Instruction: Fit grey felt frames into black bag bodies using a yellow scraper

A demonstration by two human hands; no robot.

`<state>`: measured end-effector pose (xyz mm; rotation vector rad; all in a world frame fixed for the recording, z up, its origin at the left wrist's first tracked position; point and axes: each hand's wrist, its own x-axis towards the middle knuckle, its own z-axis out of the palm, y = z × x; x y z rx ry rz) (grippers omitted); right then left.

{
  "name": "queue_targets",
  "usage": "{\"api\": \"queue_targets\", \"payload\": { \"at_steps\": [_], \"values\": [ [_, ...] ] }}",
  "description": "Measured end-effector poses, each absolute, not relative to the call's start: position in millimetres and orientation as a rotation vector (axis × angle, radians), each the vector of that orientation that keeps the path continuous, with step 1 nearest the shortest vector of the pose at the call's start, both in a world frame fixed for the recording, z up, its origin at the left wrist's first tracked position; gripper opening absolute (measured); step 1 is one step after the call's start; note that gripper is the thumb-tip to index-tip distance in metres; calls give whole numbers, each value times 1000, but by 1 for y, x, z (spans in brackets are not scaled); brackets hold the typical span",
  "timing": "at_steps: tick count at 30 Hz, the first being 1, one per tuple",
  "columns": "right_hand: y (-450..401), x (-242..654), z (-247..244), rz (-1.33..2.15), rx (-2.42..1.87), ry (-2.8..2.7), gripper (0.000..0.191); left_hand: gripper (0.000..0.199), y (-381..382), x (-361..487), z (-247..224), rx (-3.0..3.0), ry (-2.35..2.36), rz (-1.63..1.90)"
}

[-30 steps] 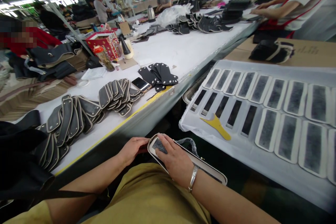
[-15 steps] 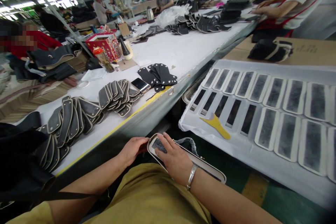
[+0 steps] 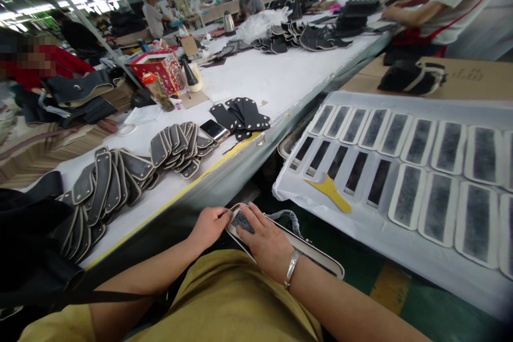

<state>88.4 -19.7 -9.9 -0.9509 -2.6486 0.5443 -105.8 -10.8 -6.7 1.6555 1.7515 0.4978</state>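
A long, narrow bag point(image 3: 316, 256) with rounded corners and pale edging lies tilted across my lap. A grey, felt-like panel point(image 3: 241, 220) with a white border sits at its far end. My left hand point(image 3: 210, 227) pinches the rim of the bag at the far left corner, thumb against forefinger. Flat on the panel rests my right hand point(image 3: 264, 240), its fingers stretched out and a metal bracelet on the wrist. Behind the bag a wrapped grey handle point(image 3: 286, 216) sticks up. The bag's underside is hidden.
At left, the white table point(image 3: 224, 77) carries dark stitched pieces point(image 3: 108, 181), black pieces point(image 3: 242, 116) and a phone point(image 3: 215, 129). At right, a white-covered board point(image 3: 320, 200) holds rows of grey panels point(image 3: 406, 195) and a yellow scraper point(image 3: 331, 192). A person point(image 3: 436, 10) works at the back right.
My left hand has shifted slightly right along the rim, and its thumb now shows pinching the corner. My right hand stays on the panel.
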Motion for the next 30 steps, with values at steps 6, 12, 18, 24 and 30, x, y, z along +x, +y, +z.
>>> {"api": "queue_targets", "payload": {
  "at_steps": [6,12,18,24,30],
  "values": [
    [-19,89,-10,532,-953,-2647,37,35,-14,-100,-11,1743,1822,575],
    [-17,88,-9,531,-966,-2665,37,33,-14,-97,-15,1760,1808,646],
    [-19,88,-11,578,-961,-2671,38,35,-19,-99,-12,1646,1774,660],
    [-19,88,-13,579,-956,-2687,37,35,-24,-105,-15,1247,1639,783],
    [-19,87,-15,576,-957,-2700,39,39,-20,-107,-11,1030,1530,825]
  ]
}}
